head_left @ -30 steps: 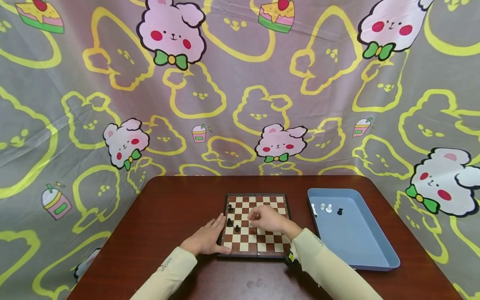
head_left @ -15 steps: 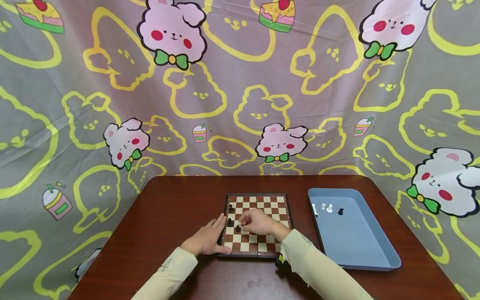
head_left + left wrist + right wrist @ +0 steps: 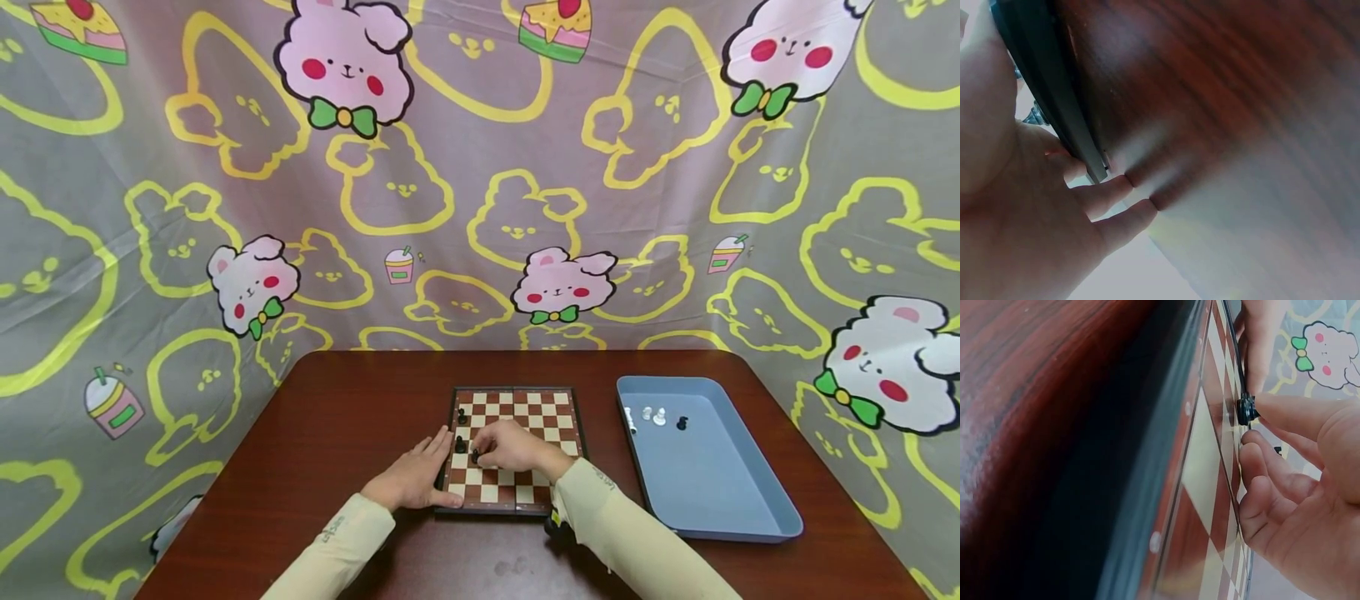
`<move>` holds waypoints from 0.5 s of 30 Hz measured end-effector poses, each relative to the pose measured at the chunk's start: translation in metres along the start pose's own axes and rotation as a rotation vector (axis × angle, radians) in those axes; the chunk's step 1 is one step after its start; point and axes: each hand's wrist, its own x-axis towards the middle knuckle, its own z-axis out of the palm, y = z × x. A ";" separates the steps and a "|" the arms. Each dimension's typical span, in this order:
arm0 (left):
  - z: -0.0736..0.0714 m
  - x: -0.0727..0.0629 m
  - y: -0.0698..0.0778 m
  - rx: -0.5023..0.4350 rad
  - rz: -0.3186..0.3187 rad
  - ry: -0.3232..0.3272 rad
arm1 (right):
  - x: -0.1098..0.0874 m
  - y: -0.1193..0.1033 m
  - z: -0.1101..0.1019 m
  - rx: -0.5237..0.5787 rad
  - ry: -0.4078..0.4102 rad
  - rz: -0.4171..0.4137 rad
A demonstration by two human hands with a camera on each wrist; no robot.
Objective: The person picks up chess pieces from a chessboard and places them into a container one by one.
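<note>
My right hand [image 3: 517, 447] pinches a small black chess pawn [image 3: 1246, 410] between thumb and forefinger, its base at the board's surface. In the head view that pawn is partly covered by the fingertips, on the left half of the chessboard [image 3: 491, 493]. Close by on the left side stands another black chess piece [image 3: 460, 446], with one more black piece [image 3: 462, 416] farther back. My left hand [image 3: 408, 478] rests along the board's left edge, fingers extended and thumb at the front corner. The left wrist view shows those fingers [image 3: 1125, 225] spread beside the board's dark side.
To the right of the board lies a blue tray [image 3: 720, 492]. Inside it are a black knight [image 3: 682, 423], a white piece [image 3: 659, 417] and other white pieces near its left wall. A patterned cloth [image 3: 480, 167] hangs behind the brown table [image 3: 360, 400].
My right hand has moved left across the board, and its fingertips have come to the black pawn and pinch it. The left hand stays where it was.
</note>
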 end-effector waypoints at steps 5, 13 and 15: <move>-0.001 -0.001 0.001 -0.004 -0.001 -0.008 | 0.000 0.000 0.001 -0.013 0.007 -0.023; -0.001 0.000 0.001 -0.009 -0.002 -0.010 | 0.003 0.000 0.004 -0.027 0.022 -0.007; 0.000 0.000 0.001 -0.007 -0.006 -0.010 | 0.003 0.000 0.004 -0.023 0.022 -0.005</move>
